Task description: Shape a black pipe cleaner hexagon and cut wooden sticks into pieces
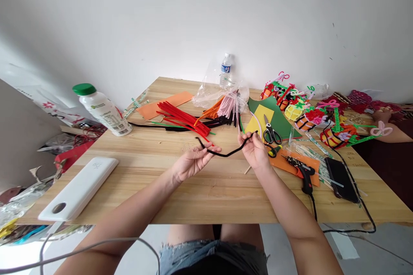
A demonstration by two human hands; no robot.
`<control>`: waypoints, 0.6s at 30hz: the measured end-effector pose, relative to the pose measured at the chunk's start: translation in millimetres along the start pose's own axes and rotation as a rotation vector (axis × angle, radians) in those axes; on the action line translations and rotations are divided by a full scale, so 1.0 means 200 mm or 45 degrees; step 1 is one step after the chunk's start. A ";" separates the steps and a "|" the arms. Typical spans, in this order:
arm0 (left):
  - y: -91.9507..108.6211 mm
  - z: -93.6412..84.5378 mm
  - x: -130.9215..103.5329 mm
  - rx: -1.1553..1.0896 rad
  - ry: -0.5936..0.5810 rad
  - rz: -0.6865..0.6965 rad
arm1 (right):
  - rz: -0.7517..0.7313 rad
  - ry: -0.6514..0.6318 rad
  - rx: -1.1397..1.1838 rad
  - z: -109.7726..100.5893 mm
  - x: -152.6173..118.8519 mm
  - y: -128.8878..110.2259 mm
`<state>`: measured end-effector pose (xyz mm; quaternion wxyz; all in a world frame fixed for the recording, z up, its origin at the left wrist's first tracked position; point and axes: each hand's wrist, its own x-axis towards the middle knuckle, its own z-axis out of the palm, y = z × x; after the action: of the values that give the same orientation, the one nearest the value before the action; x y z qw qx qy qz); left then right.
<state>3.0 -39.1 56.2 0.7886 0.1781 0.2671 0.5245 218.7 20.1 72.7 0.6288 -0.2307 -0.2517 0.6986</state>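
A black pipe cleaner, bent in a shallow V, stretches between my two hands above the wooden table. My left hand pinches it near one end, and a short hooked tip sticks out beyond the fingers. The other end is between the thumb and fingertips of my right hand. Just beyond my left hand lies a bundle of red pipe cleaners. Pink pipe cleaners and orange pipe cleaners fan out behind, near black ones. Scissors rest on a yellow sheet close to my right hand.
A glue gun with its cord and a black phone lie at right. Colourful pipe-cleaner baskets stand behind them. At left are a white power bank and a green-capped bottle. Another person's arm shows at far right.
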 end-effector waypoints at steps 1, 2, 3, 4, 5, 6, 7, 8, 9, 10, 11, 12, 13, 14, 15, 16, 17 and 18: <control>0.00 0.00 0.01 -0.004 0.028 0.050 | 0.009 -0.016 -0.024 0.00 -0.01 0.01; -0.01 0.00 0.02 -0.010 0.040 0.095 | 0.021 -0.034 -0.056 0.00 -0.02 0.02; -0.01 0.00 0.02 -0.011 0.034 0.121 | 0.031 -0.050 -0.088 0.00 -0.02 0.03; -0.02 0.00 0.02 -0.004 0.014 0.121 | 0.037 -0.064 -0.115 0.00 -0.03 0.04; -0.03 0.00 0.02 0.014 -0.012 0.098 | 0.040 -0.077 -0.134 0.01 -0.04 0.05; -0.03 0.00 0.02 0.043 -0.036 0.071 | 0.040 -0.090 -0.147 0.01 -0.05 0.06; -0.04 0.01 0.01 0.085 -0.055 0.049 | 0.035 -0.104 -0.154 0.01 -0.05 0.06; -0.05 0.01 0.01 0.140 -0.073 0.040 | 0.028 -0.121 -0.158 0.01 -0.06 0.07; -0.06 0.01 0.00 0.205 -0.094 0.047 | 0.021 -0.142 -0.163 0.01 -0.06 0.08; -0.07 0.01 0.00 0.273 -0.117 0.069 | 0.019 -0.163 -0.170 0.01 -0.06 0.08; -0.07 0.01 -0.01 0.341 -0.138 0.100 | 0.021 -0.183 -0.179 0.01 -0.06 0.08; -0.07 0.01 -0.01 0.409 -0.151 0.138 | 0.031 -0.197 -0.193 0.01 -0.07 0.09; -0.07 0.00 0.00 0.472 -0.153 0.184 | 0.051 -0.207 -0.212 0.01 -0.07 0.09; -0.07 0.00 0.00 0.530 -0.143 0.236 | 0.079 -0.214 -0.235 0.02 -0.07 0.09; -0.07 0.00 0.00 0.581 -0.122 0.289 | 0.118 -0.220 -0.261 0.02 -0.08 0.09; -0.07 0.00 0.01 0.623 -0.094 0.342 | 0.166 -0.230 -0.290 0.02 -0.08 0.10; -0.06 0.00 0.01 0.655 -0.068 0.387 | 0.221 -0.249 -0.321 0.02 -0.08 0.10; -0.06 0.00 0.01 0.677 -0.046 0.420 | 0.279 -0.278 -0.355 0.02 -0.09 0.11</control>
<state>12.0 -41.7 48.3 0.6231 0.4284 0.3484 0.5539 201.5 0.1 61.6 0.4799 -0.2647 -0.3860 0.7421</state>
